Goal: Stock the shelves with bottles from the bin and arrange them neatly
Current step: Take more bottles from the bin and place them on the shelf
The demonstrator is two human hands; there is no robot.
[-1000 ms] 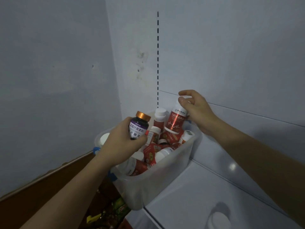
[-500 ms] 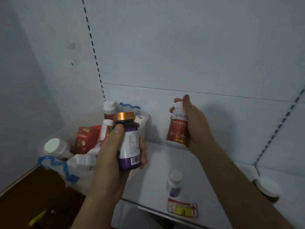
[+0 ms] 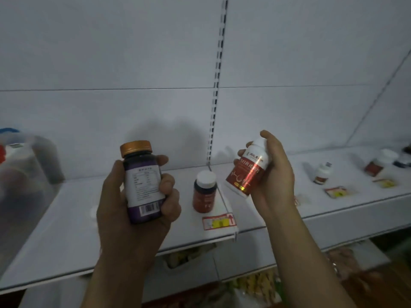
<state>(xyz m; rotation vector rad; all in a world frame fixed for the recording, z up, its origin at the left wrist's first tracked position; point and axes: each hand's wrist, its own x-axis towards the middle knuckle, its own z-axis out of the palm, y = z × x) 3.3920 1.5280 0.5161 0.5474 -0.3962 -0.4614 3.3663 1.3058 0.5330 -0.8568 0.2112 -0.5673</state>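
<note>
Held, left of centre: my left hand (image 3: pixel 135 196) wraps fingers and thumb round a dark bottle (image 3: pixel 142 182) with a copper cap and purple label, upright above the white shelf (image 3: pixel 66 218). Held, right of centre: my right hand (image 3: pixel 272 181) clasps a tilted white bottle (image 3: pixel 246 172) with a red label. On the shelf: a white-capped red bottle (image 3: pixel 204 192) between my hands, two small blurred bottles (image 3: pixel 322 173) at right, the clear bin (image 3: pixel 26 174) at far left.
</note>
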